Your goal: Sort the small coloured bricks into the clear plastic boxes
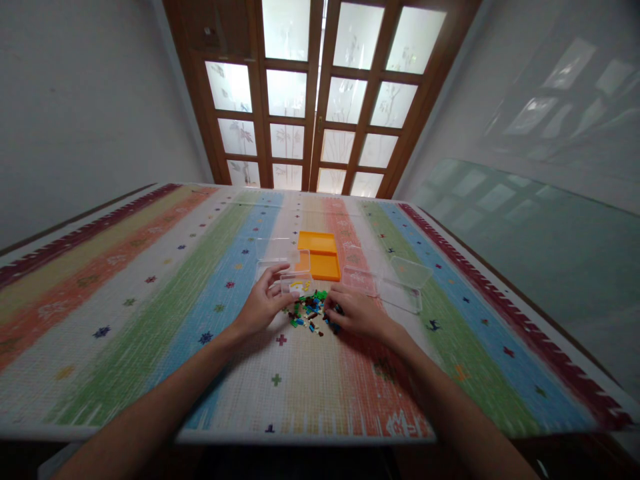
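Note:
A small pile of tiny coloured bricks [310, 312] lies on the striped tablecloth between my hands. My left hand [263, 303] rests at the pile's left edge, fingers curled round a small clear box [296, 284] that holds a few yellow pieces. My right hand [353, 312] lies on the pile's right side, fingers bent down onto the bricks; whether it pinches one is hidden. An orange tray [320, 256] sits just behind the pile.
Clear plastic boxes and lids stand around the orange tray: one at the left [274, 253], several at the right [400, 283]. The striped cloth [150, 313] covers the whole table. A glass sheet [540, 240] leans at the right. Wooden glazed doors [320, 100] stand behind.

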`<action>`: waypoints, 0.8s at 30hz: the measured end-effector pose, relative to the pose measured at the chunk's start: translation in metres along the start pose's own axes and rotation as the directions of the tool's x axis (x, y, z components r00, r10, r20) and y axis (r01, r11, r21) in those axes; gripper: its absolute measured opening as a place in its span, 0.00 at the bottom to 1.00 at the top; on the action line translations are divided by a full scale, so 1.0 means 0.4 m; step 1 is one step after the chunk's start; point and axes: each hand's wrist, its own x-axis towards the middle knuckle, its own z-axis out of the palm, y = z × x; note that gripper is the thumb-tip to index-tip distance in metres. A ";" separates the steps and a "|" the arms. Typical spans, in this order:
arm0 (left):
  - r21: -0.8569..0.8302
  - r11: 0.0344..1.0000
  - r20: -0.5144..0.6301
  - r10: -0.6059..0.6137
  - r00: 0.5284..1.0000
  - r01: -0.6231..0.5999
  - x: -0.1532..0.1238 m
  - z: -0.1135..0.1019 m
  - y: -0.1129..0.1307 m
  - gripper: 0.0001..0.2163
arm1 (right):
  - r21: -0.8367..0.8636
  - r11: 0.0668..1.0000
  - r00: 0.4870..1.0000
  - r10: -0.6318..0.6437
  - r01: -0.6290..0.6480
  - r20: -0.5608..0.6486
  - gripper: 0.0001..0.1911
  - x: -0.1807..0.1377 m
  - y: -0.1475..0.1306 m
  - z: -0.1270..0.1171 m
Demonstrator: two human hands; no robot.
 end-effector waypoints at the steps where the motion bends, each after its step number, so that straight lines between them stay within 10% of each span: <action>1: 0.002 1.000 0.004 -0.002 1.000 0.002 0.000 0.000 0.001 0.29 | -0.003 1.000 1.000 0.003 -0.003 -0.002 0.05 0.000 0.000 0.000; 24: 0.011 1.000 -0.005 0.005 1.000 -0.005 -0.003 0.000 0.004 0.29 | -0.073 0.995 0.998 0.067 -0.067 -0.001 0.09 0.002 -0.007 0.003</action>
